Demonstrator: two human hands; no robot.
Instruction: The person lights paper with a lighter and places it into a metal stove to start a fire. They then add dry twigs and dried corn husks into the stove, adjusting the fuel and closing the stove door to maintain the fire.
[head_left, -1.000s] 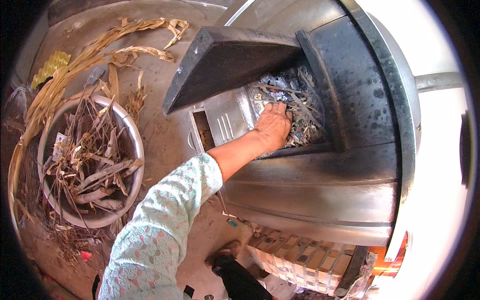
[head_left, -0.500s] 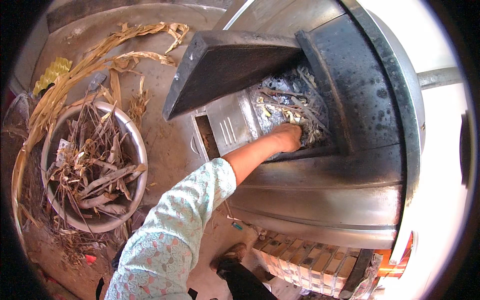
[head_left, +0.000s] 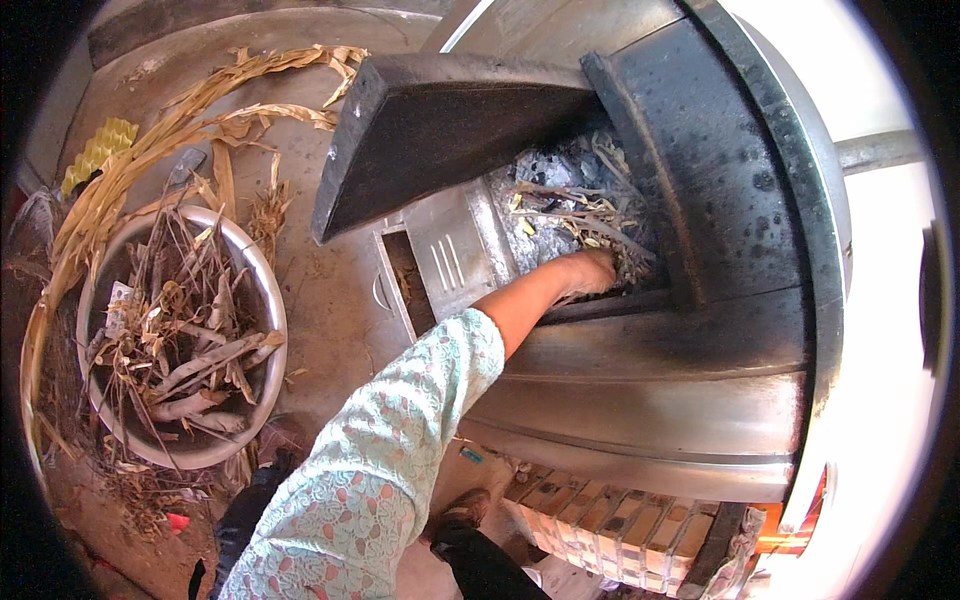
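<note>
My left hand (head_left: 587, 272) reaches through the opening of a soot-darkened metal stove, its arm in a pale blue lace sleeve. The fingers are curled in among dry twigs (head_left: 575, 193) and bits of plant matter, which hide the fingertips. What they hold, if anything, I cannot make out. Grey-white ash (head_left: 535, 235) lies around the twigs. A thick black stove door (head_left: 450, 130) stands swung out above the opening. My right hand is out of view.
A metal basin (head_left: 277, 330) piled with sticks and twigs stands on the floor at left, with long dry corn stalks (head_left: 110, 200) bent around it. An ash drawer (head_left: 405, 280) sits partly open below the firebox. Stacked bricks (head_left: 610, 530) lie under the stove's near side.
My left hand has pushed slightly further right into the stove opening, its forearm following. The twigs near the fingers have shifted a little. The view has moved slightly.
</note>
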